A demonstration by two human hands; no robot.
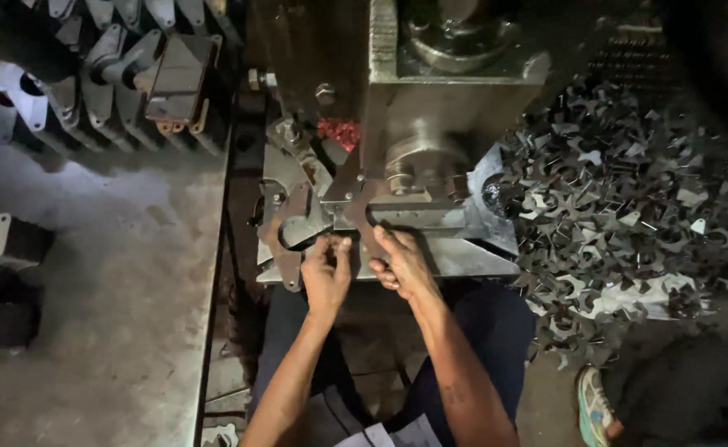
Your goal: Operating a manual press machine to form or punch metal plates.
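a seated person's left hand (pixel 325 277) pinches the edge of a flat steel blank (pixel 298 228) and the right hand (pixel 401 261) presses fingers together on it, steadying it on the press bed (pixel 472 257) under the ram (pixel 430 108); scrap offcuts (pixel 629 207) heap beside. no labels visible.

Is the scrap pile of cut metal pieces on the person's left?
No, the scrap pile lies to the person's right, beyond the right hand at the press.

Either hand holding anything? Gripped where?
Both hold a flat metal plate on the press bed: left hand and right hand pinch its near edge.
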